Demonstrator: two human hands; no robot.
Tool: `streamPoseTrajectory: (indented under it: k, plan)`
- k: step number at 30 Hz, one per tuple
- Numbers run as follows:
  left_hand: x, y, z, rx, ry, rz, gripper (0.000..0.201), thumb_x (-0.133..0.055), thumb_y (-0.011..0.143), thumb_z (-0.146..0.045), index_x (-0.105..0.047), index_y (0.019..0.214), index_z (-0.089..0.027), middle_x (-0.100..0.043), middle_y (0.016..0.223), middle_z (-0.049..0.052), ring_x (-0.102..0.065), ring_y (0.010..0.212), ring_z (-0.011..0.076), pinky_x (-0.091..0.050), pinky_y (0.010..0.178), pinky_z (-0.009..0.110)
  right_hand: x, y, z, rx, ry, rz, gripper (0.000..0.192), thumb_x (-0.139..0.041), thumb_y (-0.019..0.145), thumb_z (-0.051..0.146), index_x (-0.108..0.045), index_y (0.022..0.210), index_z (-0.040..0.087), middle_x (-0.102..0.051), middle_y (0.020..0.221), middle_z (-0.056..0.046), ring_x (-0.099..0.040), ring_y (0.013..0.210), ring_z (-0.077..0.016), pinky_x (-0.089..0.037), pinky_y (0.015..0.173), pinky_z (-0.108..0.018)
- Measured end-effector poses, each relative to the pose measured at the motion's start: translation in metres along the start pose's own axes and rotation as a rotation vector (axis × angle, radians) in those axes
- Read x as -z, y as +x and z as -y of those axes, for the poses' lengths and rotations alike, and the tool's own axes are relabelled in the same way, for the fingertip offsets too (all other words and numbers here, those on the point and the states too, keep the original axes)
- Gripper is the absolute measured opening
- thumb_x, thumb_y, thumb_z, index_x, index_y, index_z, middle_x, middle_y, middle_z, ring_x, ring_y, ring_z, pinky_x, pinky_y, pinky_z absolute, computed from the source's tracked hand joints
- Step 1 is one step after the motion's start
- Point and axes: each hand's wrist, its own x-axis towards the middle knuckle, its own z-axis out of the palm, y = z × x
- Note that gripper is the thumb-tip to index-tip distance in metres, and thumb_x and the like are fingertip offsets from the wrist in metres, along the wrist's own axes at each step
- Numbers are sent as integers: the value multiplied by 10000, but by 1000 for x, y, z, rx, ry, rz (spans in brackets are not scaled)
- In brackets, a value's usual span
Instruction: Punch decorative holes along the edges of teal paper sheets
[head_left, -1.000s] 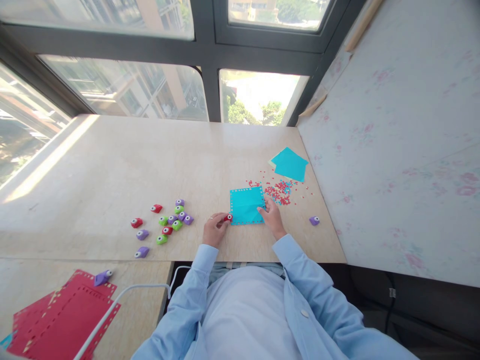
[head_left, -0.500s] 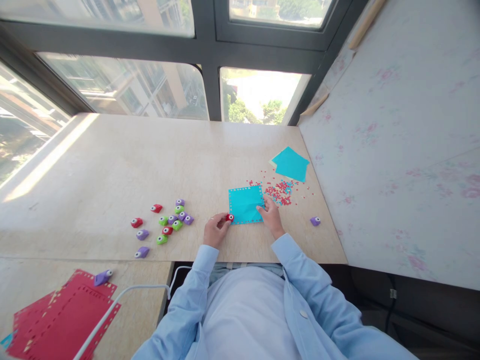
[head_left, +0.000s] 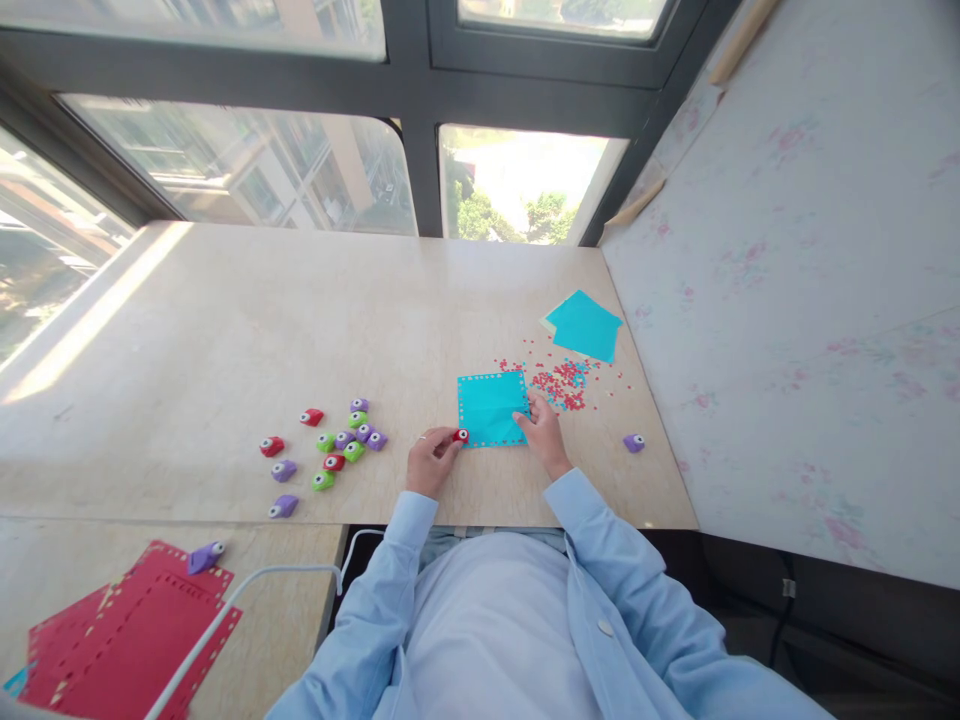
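Observation:
A blue sheet of paper (head_left: pixel 491 410) with small punched holes along its edges lies in front of me. My left hand (head_left: pixel 433 462) is closed on a small red craft punch (head_left: pixel 460 436), which sits at the sheet's lower left edge. On the sheet's right side, my right hand (head_left: pixel 543 432) grips the paper between thumb and fingers. Which shape the punch cuts is too small to tell. Red and blue punched-out bits (head_left: pixel 559 385) are scattered just beyond my right hand.
Several red, green and purple punches (head_left: pixel 352 452) stand to the left. One purple punch (head_left: pixel 634 442) lies at the right. More blue sheets (head_left: pixel 586 328) rest near the wall. Punched red sheets (head_left: pixel 142 630), a purple punch (head_left: pixel 205 557) and a white cable (head_left: pixel 247 580) are at the lower left.
The view has shifted very slightly. Both hands, the red punch and the blue sheet keep practically the same places.

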Motion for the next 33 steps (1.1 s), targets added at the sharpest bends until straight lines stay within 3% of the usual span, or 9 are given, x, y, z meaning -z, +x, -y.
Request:
streamPoseTrajectory:
  k: [17, 21, 24, 28, 33]
  plan:
    - [1, 1, -3, -18, 2, -5, 193, -654, 757, -302, -701, 923, -214, -715, 876, 41, -647, 713, 155, -513, 616, 260, 4, 1, -6, 6, 3, 26, 550, -664, 725, 361, -577, 1237, 178, -625, 1243, -139, -595, 1155, -274, -446, 1023, -459]
    - [4, 0, -9, 38, -9, -59, 256, -656, 746, -379, -692, 922, -197, -707, 875, 55, -639, 703, 158, -499, 616, 264, 4, 1, -4, -5, 16, 25, 532, -667, 719, 365, -587, 1213, 184, -642, 1203, -134, -613, 1117, -277, -453, 1009, -469]
    - [9, 2, -19, 150, 56, -82, 282, -630, 756, -452, -677, 805, -178, -673, 754, 35, -602, 660, 150, -466, 620, 258, 3, 1, -3, -3, 18, 16, 521, -668, 721, 373, -585, 1205, 199, -641, 1209, -119, -610, 1119, -267, -456, 1006, -461]
    - [16, 11, -31, 294, 190, 28, 366, -598, 751, -511, -576, 592, -183, -530, 548, -27, -511, 584, 132, -366, 566, 238, 2, 0, -2, 9, 7, 10, 509, -664, 726, 381, -585, 1196, 203, -636, 1218, -112, -607, 1120, -261, -453, 1011, -461]
    - [20, 29, -32, 359, 219, 159, 418, -610, 702, -551, -505, 522, -189, -455, 502, -43, -452, 558, 127, -288, 526, 234, 2, 0, -2, -1, -12, 12, 518, -662, 722, 379, -583, 1198, 191, -651, 1186, -119, -617, 1107, -264, -459, 1003, -466]
